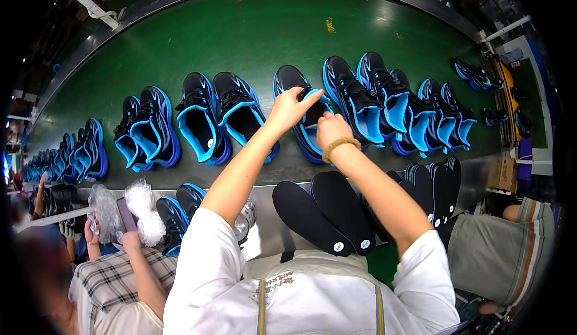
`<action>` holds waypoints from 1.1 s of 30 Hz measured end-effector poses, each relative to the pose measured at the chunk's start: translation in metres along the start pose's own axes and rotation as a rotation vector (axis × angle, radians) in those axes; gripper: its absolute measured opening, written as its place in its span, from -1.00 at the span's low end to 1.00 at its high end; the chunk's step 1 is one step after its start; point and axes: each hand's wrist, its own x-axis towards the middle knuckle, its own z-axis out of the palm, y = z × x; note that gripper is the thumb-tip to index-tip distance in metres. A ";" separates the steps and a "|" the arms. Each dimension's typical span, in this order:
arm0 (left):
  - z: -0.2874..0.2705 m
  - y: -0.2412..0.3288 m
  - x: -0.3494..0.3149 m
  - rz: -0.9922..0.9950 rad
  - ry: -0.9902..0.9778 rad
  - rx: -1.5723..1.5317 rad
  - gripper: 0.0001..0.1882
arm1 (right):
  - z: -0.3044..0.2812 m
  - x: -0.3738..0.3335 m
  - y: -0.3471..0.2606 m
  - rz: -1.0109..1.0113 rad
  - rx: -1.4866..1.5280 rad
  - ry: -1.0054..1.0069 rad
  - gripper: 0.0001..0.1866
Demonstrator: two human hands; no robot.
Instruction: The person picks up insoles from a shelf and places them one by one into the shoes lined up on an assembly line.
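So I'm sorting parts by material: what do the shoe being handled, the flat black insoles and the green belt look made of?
The shoe under the left hand and right hand looks like black synthetic fabric with glossy blue trim, probably moulded plastic or rubber. The insoles look like matte foam with a cloth face: no shine. The green belt seems a smooth rubbery sheet, with soft glare.
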 end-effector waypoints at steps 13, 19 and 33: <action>-0.010 0.004 0.006 -0.017 -0.005 -0.120 -0.48 | -0.039 0.008 0.020 -0.126 0.094 -0.519 -0.69; -0.012 0.002 0.011 0.007 -0.065 -0.075 -0.55 | 0.005 0.026 0.005 -0.250 -0.055 -0.271 -0.80; -0.003 -0.018 0.020 -0.056 -0.108 -0.160 -0.61 | 0.030 0.032 0.010 -0.408 -0.035 -0.137 -0.86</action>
